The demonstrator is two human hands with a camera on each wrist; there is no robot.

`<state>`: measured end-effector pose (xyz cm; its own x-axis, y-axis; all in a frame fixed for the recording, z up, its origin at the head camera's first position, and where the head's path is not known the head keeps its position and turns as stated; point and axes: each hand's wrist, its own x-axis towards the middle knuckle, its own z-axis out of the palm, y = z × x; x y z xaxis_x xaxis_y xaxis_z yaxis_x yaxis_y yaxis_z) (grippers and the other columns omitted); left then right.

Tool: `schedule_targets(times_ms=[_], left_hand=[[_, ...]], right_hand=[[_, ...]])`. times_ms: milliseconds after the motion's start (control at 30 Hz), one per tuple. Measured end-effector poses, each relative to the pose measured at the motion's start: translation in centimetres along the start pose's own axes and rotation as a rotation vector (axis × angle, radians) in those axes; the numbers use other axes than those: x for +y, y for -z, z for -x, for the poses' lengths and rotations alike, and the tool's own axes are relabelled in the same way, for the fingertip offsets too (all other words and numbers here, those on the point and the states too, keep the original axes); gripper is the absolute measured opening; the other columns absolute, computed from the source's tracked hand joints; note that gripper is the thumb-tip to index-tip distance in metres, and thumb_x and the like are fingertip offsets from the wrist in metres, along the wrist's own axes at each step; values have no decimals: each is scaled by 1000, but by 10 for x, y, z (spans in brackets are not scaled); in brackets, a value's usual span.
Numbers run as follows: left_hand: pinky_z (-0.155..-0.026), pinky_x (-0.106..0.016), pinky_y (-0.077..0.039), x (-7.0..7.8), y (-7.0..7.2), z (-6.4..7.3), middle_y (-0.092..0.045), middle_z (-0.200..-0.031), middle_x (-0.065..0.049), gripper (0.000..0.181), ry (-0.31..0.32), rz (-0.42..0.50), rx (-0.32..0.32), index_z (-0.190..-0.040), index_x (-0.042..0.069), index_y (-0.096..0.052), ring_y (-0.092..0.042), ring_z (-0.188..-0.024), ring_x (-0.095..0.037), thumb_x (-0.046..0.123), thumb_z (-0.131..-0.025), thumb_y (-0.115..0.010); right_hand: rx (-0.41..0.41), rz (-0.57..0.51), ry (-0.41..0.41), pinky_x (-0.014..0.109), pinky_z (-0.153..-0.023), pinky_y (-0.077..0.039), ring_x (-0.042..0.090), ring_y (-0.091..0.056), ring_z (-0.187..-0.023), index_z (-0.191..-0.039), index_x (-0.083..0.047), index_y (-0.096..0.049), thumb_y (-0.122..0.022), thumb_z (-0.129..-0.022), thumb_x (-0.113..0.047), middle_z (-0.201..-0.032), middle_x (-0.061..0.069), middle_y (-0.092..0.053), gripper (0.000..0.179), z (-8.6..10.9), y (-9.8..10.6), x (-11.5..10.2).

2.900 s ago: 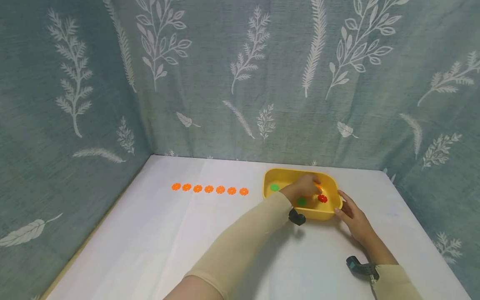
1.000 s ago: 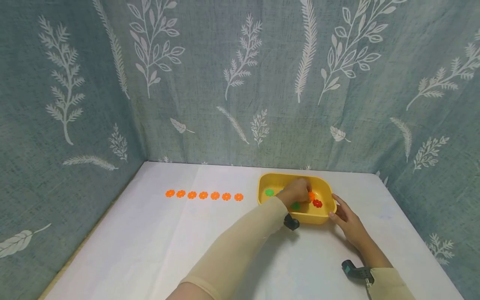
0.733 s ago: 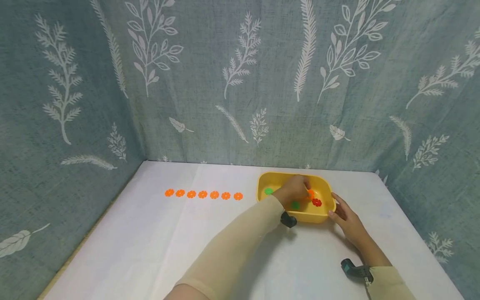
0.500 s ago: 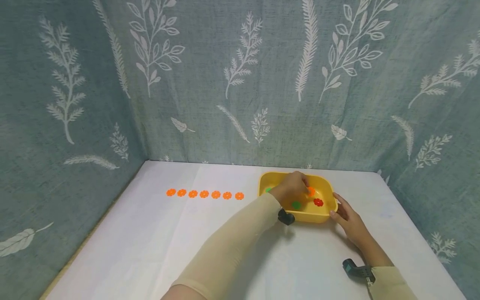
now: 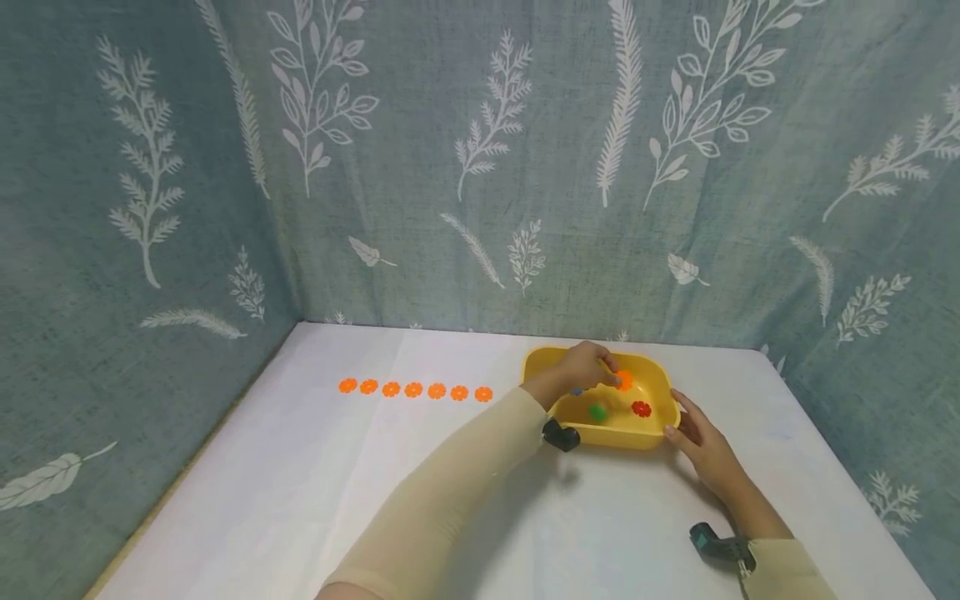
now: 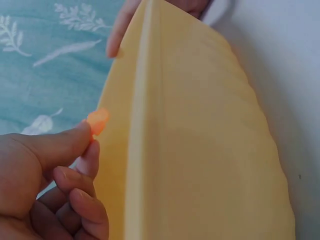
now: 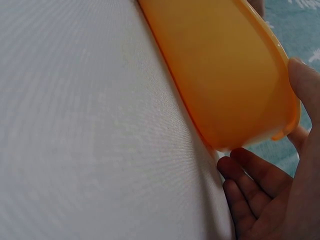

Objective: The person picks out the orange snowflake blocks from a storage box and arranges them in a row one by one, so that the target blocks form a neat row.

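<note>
Above the yellow plastic bin, my left hand pinches an orange flower-shaped disc between thumb and index finger. The left wrist view shows the orange disc at the fingertips, its other fingers loosely curled. At the bin's right end, my right hand holds the wall, its thumb on the rim in the right wrist view and a finger behind. Inside the bin lie a red flower disc, a green disc and a blue piece, partly hidden by the left hand.
Left of the bin, several orange flower discs lie in a straight, spaced row on the white table. Green leaf-patterned cloth hangs behind the table and along both sides.
From deep in the bin, my left hand has risen and drawn slightly left, now with the orange disc between its fingertips. The right hand keeps its hold; the row is unchanged.
</note>
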<state>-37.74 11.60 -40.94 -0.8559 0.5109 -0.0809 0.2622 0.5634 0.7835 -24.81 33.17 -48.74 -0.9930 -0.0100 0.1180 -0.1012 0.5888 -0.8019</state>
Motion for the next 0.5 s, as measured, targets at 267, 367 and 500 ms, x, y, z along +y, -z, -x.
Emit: schedule_targets(times_ms=[267, 367, 500], left_hand=[[-55, -29, -40, -6, 12, 12, -60, -98, 4, 10, 1, 113, -47, -93, 14, -69, -41, -54, -13, 15, -86, -77], [-58, -34, -44, -9, 15, 16, -61, -94, 3, 10, -3, 132, -65, -93, 14, -69, -40, -52, -15, 16, -86, -76], [-72, -38, -53, -15, 20, 20, -61, -94, 5, 10, -20, 144, -76, -94, 14, -69, -55, -69, -21, 16, -87, -75]], right_hand=[[-2, 4, -12, 59, -96, -37, 50, -36, -130, -157, -17, -13, -54, -99, -41, -146, 32, -34, 75, 2, 2, -2], [0, 5, -4, 59, -97, -37, 50, -36, -130, -157, -17, -14, -54, -99, -40, -145, 33, -35, 74, 2, 1, -2], [2, 11, 5, 58, -96, -37, 50, -37, -130, -157, -16, -14, -55, -99, -39, -145, 32, -36, 74, 2, -1, -3]])
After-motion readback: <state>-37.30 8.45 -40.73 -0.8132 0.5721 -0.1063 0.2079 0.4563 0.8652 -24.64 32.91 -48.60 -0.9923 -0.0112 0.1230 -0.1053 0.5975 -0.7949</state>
